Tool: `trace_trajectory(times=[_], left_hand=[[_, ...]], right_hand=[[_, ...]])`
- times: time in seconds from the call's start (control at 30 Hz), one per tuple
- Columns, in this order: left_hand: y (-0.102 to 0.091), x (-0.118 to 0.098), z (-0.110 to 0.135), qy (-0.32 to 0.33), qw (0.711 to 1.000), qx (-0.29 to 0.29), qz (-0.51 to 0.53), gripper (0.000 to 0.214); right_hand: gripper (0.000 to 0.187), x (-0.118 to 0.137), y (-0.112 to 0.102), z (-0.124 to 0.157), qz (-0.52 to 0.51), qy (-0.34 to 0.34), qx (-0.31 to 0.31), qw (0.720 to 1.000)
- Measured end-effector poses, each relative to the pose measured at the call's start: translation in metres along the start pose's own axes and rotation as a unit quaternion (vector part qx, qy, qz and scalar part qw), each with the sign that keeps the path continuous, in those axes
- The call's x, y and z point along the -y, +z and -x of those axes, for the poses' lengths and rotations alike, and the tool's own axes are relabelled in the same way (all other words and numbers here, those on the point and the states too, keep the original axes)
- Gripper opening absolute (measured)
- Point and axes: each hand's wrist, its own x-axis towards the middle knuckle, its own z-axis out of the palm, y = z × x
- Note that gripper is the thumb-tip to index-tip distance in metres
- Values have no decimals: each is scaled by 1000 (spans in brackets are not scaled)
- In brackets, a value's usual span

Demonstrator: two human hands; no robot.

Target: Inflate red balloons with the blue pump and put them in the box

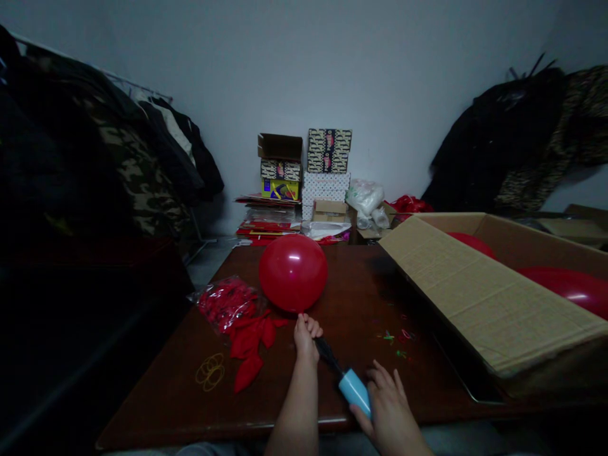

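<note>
A round, inflated red balloon (293, 273) stands above the brown table. My left hand (306, 335) is closed on its neck, where the black end of a hand pump meets it. The blue barrel of the hand pump (355, 392) slants down to the right, toward my right hand (387, 402). That hand is open, its fingers apart and its thumb beside the barrel; whether it touches the pump I cannot tell. Left of my left hand lie several flat red balloons (249, 342) and a clear bag of red balloons (227, 304).
Yellow rubber bands (209, 372) lie at the table's (166, 405) left front. Small coloured bands (389, 337) are scattered on the right. A large open cardboard box (494, 297) holds inflated red balloons (565, 283). Stacked boxes (329, 152) stand behind; clothes (137, 164) hang left.
</note>
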Motion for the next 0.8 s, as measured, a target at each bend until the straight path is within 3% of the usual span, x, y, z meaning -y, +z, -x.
trace_trajectory(times=[0.13, 0.23, 0.37, 0.47, 0.63, 0.8], left_hand=[[-1, 0, -1, -35, 999, 14, 5, 32], [0, 1, 0, -37, 999, 17, 5, 33], [5, -1, 4, -27, 999, 10, -23, 32], [10, -11, 9, 9, 1000, 3, -21, 31], [21, -36, 12, 78, 997, 20, -17, 29], [28, -45, 6, 80, 997, 3, -25, 27]], right_hand=[[43, -51, 20, 48, -14, -20, 26, 999], [42, -62, 15, 60, -12, 1, 19, 1000], [45, -40, -12, 28, 14, 68, -44, 997], [44, -23, -25, -8, 20, 81, -50, 995], [47, -7, -21, -37, 9, 76, -56, 995], [50, 5, -17, -44, 8, 92, -56, 994]])
